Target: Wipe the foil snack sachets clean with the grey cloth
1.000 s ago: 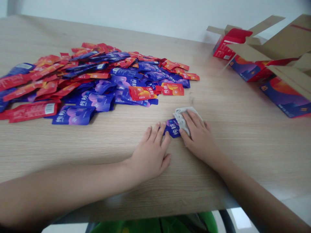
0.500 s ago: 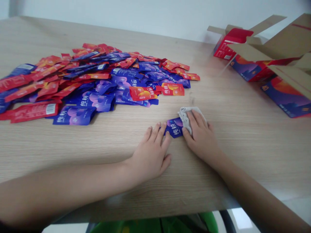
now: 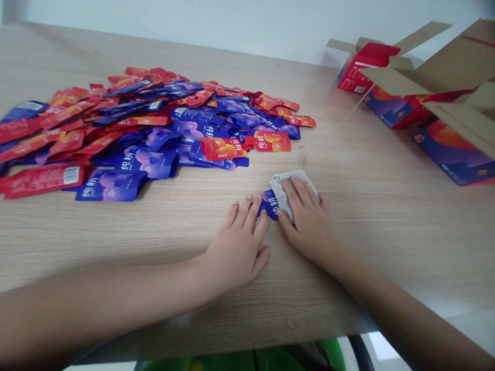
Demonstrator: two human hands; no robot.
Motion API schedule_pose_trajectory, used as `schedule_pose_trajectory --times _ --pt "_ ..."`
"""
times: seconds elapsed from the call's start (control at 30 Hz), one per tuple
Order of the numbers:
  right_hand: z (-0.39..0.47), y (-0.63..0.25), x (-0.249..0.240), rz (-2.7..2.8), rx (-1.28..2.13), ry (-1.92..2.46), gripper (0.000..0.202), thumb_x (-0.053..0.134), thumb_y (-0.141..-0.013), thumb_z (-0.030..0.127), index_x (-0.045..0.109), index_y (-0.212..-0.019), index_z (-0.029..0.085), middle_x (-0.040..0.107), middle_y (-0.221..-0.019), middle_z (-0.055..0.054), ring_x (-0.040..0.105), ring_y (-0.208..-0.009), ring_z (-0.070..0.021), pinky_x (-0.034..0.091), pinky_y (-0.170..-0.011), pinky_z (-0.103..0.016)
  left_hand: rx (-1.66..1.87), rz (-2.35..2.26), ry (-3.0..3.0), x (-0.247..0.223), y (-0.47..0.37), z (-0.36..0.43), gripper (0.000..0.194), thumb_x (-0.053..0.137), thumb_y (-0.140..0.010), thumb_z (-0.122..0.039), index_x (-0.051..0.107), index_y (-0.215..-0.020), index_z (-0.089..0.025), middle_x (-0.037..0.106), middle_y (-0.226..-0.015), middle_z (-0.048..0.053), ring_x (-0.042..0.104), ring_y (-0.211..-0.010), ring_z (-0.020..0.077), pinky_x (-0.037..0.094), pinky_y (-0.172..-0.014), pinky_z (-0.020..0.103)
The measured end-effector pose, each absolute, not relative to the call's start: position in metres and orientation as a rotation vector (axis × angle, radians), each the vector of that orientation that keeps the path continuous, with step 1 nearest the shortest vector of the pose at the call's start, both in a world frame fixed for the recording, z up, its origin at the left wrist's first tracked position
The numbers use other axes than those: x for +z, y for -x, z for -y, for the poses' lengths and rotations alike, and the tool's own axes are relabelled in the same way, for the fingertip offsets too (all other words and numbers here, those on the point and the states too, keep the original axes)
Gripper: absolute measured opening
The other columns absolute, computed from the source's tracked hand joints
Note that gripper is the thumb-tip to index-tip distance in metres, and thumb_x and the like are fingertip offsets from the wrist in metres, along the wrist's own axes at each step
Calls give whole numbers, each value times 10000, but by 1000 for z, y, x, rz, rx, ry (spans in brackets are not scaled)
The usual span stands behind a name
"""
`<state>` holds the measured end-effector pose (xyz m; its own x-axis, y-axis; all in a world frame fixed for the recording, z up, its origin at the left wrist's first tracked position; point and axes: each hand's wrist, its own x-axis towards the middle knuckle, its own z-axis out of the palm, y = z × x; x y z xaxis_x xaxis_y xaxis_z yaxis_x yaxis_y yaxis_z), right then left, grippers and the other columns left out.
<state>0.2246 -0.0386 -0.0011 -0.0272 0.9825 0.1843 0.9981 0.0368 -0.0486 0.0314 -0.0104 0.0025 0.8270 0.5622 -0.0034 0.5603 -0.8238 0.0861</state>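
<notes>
A blue and purple sachet (image 3: 268, 205) with white characters lies flat on the wooden table (image 3: 185, 216) in front of me. My left hand (image 3: 236, 247) rests with fingers stretched out, its fingertips pressing on the sachet's left end. Over the sachet's right part is a folded pale grey cloth (image 3: 281, 191). My right hand (image 3: 309, 219) grips this cloth from above and presses it down, the thumb at its near edge. The cloth and right hand hide the sachet's right end.
A wide heap of red-orange and blue sachets (image 3: 154, 118) spreads over the table's left and back. Several cardboard boxes with raised flaps stand at the right, including a red one (image 3: 358, 69) and a blue-orange one (image 3: 452, 154). A pale wall (image 3: 232, 26) lies behind.
My right hand has slid the cloth leftward along the sachet, covering more of its printed front. My left hand keeps its place on the left end. The view has shifted slightly.
</notes>
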Motion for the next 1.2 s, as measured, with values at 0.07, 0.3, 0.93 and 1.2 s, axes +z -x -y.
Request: schedule_pose_trajectory --times 0.07,0.3,0.93,1.2 --pt "41 -216 1 2255 -97 1947 570 362 -947 407 358 -1466 172 328 -1566 -113 283 -1431 -278 264 -1085 -523 45 -893 -2922 2 -31 10 627 386 -943 -452 413 -1410 -35 272 -1543 268 206 -1450 412 206 -1150 550" --pt "35 -237 -1 2025 -126 2146 568 333 -956 396 347 -1468 150 353 -1545 -149 321 -1412 -291 302 -1063 -529 1 -906 -2919 5 -32 11 672 382 -940 -453 336 -1462 -34 227 -1564 257 201 -1453 404 224 -1145 544" --pt "44 -210 1 2264 -59 1901 575 370 -944 401 363 -1468 164 332 -1565 -113 289 -1428 -272 253 -1100 -514 55 -896 -2918 2 -31 10 603 383 -944 -434 430 -1396 -38 310 -1526 270 221 -1446 408 208 -1153 545" --pt "38 -235 0 1995 -106 2145 577 337 -957 391 335 -1480 146 346 -1552 -141 300 -1424 -294 291 -1073 -538 16 -905 -2915 4 -32 10 667 379 -943 -443 331 -1466 -31 215 -1564 265 196 -1453 409 221 -1146 556"
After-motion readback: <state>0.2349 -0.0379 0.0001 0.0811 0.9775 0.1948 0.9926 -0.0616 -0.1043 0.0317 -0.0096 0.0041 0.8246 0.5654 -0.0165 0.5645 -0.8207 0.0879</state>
